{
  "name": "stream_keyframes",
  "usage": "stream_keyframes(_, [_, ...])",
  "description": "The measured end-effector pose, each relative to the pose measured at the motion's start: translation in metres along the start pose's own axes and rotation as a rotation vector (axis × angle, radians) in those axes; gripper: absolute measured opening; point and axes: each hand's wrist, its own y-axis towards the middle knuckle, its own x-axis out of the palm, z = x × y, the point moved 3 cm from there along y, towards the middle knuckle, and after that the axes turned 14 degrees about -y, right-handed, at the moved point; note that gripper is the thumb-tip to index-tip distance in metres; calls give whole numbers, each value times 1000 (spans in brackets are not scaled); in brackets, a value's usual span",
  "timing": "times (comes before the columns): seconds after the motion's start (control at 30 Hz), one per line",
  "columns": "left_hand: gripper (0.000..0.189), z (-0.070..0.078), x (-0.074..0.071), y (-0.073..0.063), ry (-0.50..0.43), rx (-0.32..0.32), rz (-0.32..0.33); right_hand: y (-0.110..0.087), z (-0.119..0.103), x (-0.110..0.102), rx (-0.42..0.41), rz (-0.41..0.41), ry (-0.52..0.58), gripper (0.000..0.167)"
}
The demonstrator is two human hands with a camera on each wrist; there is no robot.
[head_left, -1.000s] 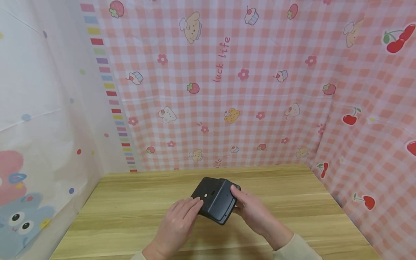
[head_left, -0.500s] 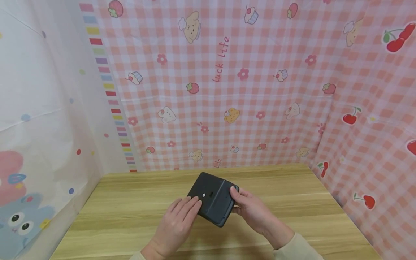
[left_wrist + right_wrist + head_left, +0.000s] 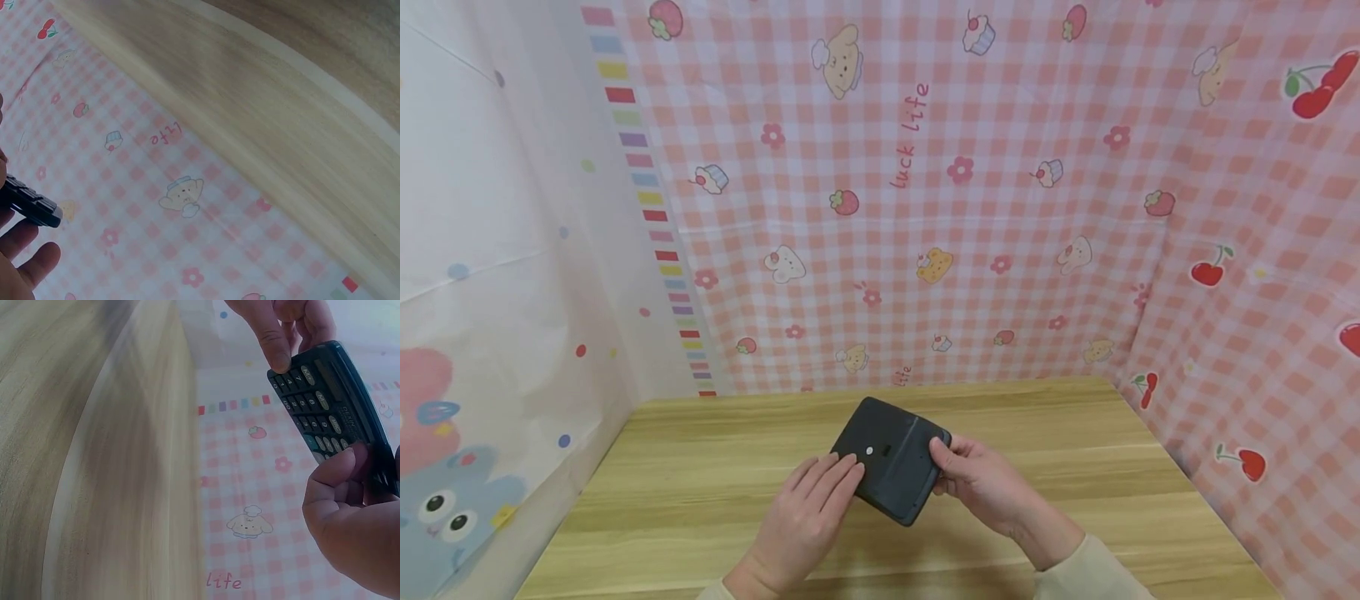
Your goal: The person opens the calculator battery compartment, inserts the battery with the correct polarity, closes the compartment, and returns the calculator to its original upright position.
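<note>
A black calculator (image 3: 887,462) is held up above the table by both hands, its back toward the head camera. A small white dot marks that back. In the right wrist view its front shows, with rows of keys (image 3: 312,412) and a display strip near one long edge. My left hand (image 3: 805,508) grips the left edge, fingers lying over the back; its thumb presses the key side in the right wrist view. My right hand (image 3: 985,492) pinches the right edge, thumb on the back. The left wrist view catches only one end of the calculator (image 3: 34,203) and part of some fingers.
The wood-grain table (image 3: 715,467) extends on both sides of the hands. A pink checked cloth (image 3: 1000,208) hangs behind it and continues along the right. On the left hangs a white cloth (image 3: 512,250) with dots and cartoon figures.
The calculator has tilted so that its back faces the head camera more fully. Both hands keep their hold, with the right hand shifting slightly.
</note>
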Motion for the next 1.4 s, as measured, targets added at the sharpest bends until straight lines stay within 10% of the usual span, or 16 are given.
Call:
stream_keyframes(0.73, [43, -3, -2, 0, -101, -9, -47, 0, 6, -10, 62, 191, -84, 20])
stream_keyframes(1.0, [65, -12, -6, -4, -230, -210, -101, 1, 9, -15, 65, 152, -132, 20])
stream_keyframes(1.2, [95, -17, -4, -4, -216, -291, -185, 0, 12, -19, 75, 141, -187, 22])
stream_keyframes(1.4, [120, -19, 0, -4, -155, -298, -404, 1, 18, -16, 83, 114, -249, 24])
